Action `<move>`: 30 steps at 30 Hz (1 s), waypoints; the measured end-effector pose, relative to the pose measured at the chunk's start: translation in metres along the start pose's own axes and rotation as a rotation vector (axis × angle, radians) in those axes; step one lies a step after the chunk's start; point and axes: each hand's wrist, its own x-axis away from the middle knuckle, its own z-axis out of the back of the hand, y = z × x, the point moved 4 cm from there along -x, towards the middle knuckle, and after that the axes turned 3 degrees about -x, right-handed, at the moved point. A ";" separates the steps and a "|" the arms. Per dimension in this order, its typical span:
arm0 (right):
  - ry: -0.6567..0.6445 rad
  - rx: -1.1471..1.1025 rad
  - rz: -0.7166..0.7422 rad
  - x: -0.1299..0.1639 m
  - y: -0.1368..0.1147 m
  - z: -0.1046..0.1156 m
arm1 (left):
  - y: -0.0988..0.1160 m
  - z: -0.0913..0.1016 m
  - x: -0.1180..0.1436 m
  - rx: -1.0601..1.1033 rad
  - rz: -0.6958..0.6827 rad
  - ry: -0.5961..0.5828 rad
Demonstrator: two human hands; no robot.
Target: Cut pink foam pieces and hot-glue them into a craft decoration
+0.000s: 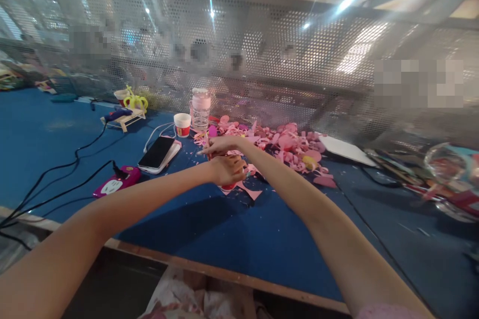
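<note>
Over the blue table (209, 249), my two hands meet in front of a pile of pink scraps (288, 142). My left hand (229, 169) is closed, its fingers curled; what lies inside them is hidden. Just beyond and above it, my right hand (221, 144) reaches across to the left with bent fingers pressed together. A thin upright piece (206, 137) shows at its fingertips, too small to name. Below my left hand a bit of something red (226, 187) peeks out, next to a pink offcut (250, 191).
Left of my hands are a phone (159, 152), a paper cup (182, 125) and a clear bottle (201, 109). A purple power strip (119, 182) trails black cords; a blue corded tool (119, 113) rests on a wooden stand (129, 120). Behind stands a perforated metal screen (262, 55).
</note>
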 end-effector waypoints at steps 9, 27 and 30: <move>-0.088 -0.022 -0.047 -0.008 -0.002 -0.003 | 0.001 0.005 0.001 0.041 0.056 -0.104; -0.315 0.064 -0.046 -0.052 -0.001 -0.026 | -0.005 0.009 0.002 0.293 0.316 -0.192; -0.306 0.051 -0.029 -0.052 0.000 -0.025 | -0.005 0.009 0.002 0.286 0.337 -0.210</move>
